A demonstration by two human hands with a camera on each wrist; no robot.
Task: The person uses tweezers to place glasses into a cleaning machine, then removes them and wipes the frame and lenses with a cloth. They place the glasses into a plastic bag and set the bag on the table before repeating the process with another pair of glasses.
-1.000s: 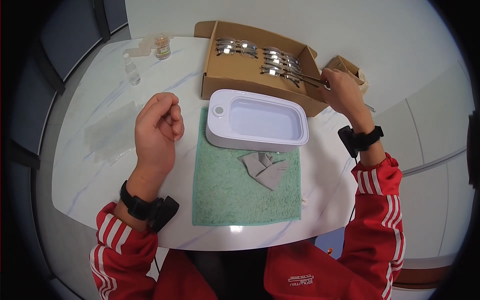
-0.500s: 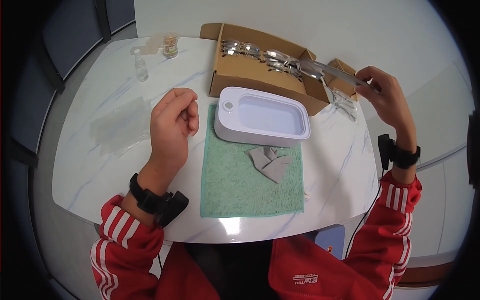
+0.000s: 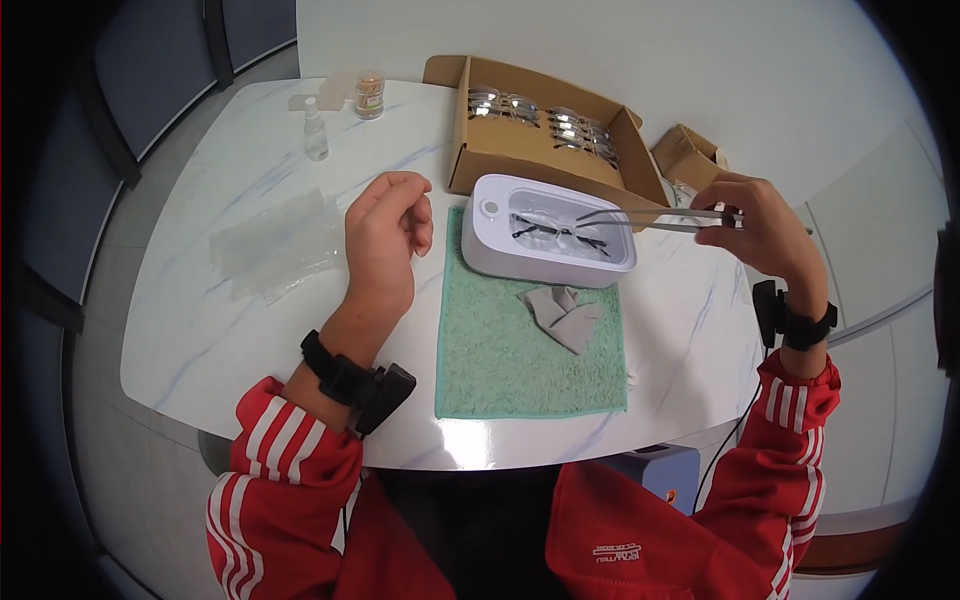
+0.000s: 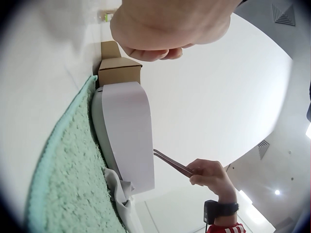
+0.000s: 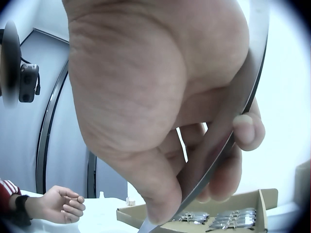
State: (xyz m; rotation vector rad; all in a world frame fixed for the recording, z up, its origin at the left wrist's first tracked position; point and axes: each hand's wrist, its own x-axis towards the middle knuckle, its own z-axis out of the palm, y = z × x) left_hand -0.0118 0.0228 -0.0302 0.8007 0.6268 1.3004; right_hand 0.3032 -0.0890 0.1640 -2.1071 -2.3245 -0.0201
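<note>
Dark-framed glasses, right of centre in the head view, down in the rippled basin of the white cleaner! Long axis slanting upper left to lower right, roughly along the basin. Right at the bridge, the tips of the tweezers: touching or just beside, impossible to tell. Glasses to the left of the right hand, grip clamped on the tweezers. Left of the basin, left hand, about as near, loosely curled, nothing held, no tool bridging the gap. Below, grey cloth on green towel; above, rows of spectacles in the cardboard box.
</note>
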